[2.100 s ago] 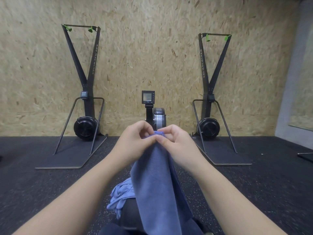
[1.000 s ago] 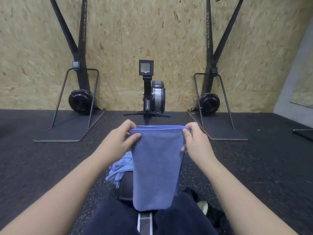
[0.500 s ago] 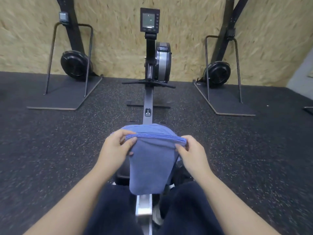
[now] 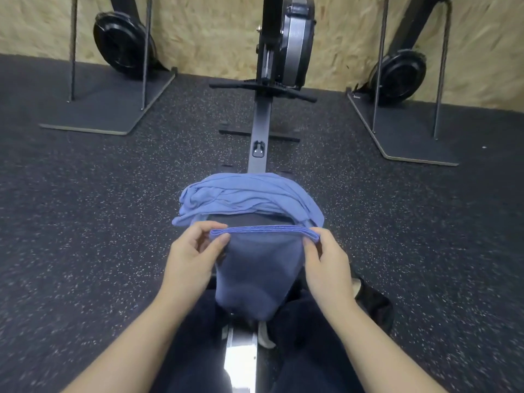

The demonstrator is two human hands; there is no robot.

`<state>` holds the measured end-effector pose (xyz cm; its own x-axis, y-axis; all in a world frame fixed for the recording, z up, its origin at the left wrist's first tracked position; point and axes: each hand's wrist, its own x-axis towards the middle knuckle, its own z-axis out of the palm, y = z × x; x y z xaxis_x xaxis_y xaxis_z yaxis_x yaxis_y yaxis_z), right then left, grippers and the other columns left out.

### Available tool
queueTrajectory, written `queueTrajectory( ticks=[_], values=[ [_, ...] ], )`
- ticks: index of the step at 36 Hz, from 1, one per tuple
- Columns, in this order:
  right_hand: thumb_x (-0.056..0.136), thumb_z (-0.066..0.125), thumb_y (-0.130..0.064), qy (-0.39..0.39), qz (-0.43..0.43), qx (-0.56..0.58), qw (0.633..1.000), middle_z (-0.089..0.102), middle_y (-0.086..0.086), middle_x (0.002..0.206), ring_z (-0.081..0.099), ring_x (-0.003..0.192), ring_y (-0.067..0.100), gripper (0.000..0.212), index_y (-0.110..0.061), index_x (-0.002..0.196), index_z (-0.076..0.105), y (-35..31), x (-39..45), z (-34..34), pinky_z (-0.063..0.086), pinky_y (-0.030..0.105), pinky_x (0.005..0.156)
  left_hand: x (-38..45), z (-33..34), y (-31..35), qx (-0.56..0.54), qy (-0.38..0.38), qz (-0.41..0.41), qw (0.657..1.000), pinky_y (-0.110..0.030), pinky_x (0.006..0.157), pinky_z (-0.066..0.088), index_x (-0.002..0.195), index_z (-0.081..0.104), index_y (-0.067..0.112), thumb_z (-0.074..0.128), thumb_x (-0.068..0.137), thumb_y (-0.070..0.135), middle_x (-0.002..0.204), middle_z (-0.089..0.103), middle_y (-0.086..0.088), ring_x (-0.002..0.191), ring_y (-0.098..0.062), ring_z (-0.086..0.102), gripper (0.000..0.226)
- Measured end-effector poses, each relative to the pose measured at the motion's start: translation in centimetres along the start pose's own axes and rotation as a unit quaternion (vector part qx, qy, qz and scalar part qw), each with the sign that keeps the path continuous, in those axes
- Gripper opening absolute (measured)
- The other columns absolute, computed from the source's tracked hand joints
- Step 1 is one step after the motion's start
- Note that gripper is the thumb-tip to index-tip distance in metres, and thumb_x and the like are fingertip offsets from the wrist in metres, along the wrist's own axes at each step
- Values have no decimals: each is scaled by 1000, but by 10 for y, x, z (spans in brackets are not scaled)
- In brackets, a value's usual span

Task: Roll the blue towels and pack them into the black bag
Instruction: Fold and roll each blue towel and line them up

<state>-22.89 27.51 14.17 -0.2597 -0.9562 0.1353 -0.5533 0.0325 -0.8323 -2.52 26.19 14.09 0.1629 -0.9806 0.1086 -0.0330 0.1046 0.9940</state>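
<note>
Blue terry cloth, a folded towel (image 4: 256, 268), is held stretched by its top edge just below the middle of the view and hangs down over the person's lap. Its left corner is pinched between thumb and fingers of the left hand (image 4: 190, 255), and its right corner is gripped by the curled fingers of the right hand (image 4: 326, 262); the edge between them is pulled into a nearly level line. Just beyond it, at 12 o'clock, a heap of further blue towels (image 4: 249, 198) is draped in loose folds over a dark object whose identity cannot be told. Dark trousers (image 4: 192, 336) are seen on both legs, with the shiny rail (image 4: 241, 361) of a rowing machine running between them toward 6 o'clock. At 4 o'clock from the right hand, a black shape (image 4: 374, 304) lies on the floor; whether it is the bag cannot be told. Farther toward 12 o'clock, the rower's flywheel housing (image 4: 295, 38) stands against a chipboard wall (image 4: 215, 29). Ski-type machines are placed at 10 o'clock (image 4: 122, 43) and 2 o'clock (image 4: 402, 75), each on a flat base plate. Speckled black rubber flooring (image 4: 85, 222) covers the ground.
</note>
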Motion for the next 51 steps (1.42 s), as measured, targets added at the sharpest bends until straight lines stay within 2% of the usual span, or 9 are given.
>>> queueTrajectory(
  ticks=[10,15,19,24,28,34,45,48,51],
  values=[
    [97,50,-15,-13,-13,-11,1000,58,-19,88,54,84,6,17,-27,102,59,34,51,41,37,13,73,53,3,-52,111,0,5,994,-12,84,46,95,64,29,62,88,-1,97,70,10,86,3,63,30],
    [96,50,-7,18,-21,9,1000,55,-19,94,54,82,8,29,-35,95,56,54,70,69,37,4,75,74,1,-78,193,29,33,980,-6,71,39,88,64,37,65,82,-4,89,64,16,72,1,55,42],
    [97,48,-11,10,14,99,995,60,0,106,65,80,9,35,-45,97,58,75,81,93,52,23,72,88,9,-102,158,39,-4,987,-6,63,41,89,62,28,60,86,-6,82,65,6,61,2,56,34],
    [88,46,-38,29,14,97,995,62,-5,107,63,103,20,23,-55,99,57,94,105,114,49,47,93,114,20,-130,12,16,-70,997,-22,77,55,99,57,21,51,95,-3,91,68,13,84,-12,69,24],
    [85,47,-44,27,24,99,994,64,-7,109,63,106,19,20,-55,97,58,103,131,128,48,46,95,140,24,-150,-7,11,-55,998,-34,90,54,101,56,21,51,96,2,108,65,-6,96,-25,69,20],
    [88,49,-38,11,36,81,996,66,-2,108,63,104,17,16,-44,99,59,124,165,146,49,44,94,176,32,-174,5,-7,-49,999,-28,87,54,95,57,25,53,97,5,88,67,20,92,-23,68,20],
    [94,48,-26,-9,48,62,997,65,-2,106,61,102,11,15,-37,101,57,156,210,183,48,38,95,220,44,-216,8,8,-141,990,-38,86,56,102,55,27,52,98,12,109,62,8,93,-17,69,16],
    [97,50,-20,-58,30,75,995,43,-3,140,42,123,-10,45,-15,140,39,157,222,185,36,18,105,225,44,-223,15,-14,-123,992,-31,100,48,136,38,29,57,95,16,143,42,8,117,2,55,47],
    [93,52,-22,-120,-27,18,992,7,0,159,8,146,8,74,-14,152,8,161,224,187,13,33,121,218,39,-230,110,-83,-94,986,-22,107,38,148,22,23,61,91,16,153,32,-9,127,-10,47,70]
  ],
)
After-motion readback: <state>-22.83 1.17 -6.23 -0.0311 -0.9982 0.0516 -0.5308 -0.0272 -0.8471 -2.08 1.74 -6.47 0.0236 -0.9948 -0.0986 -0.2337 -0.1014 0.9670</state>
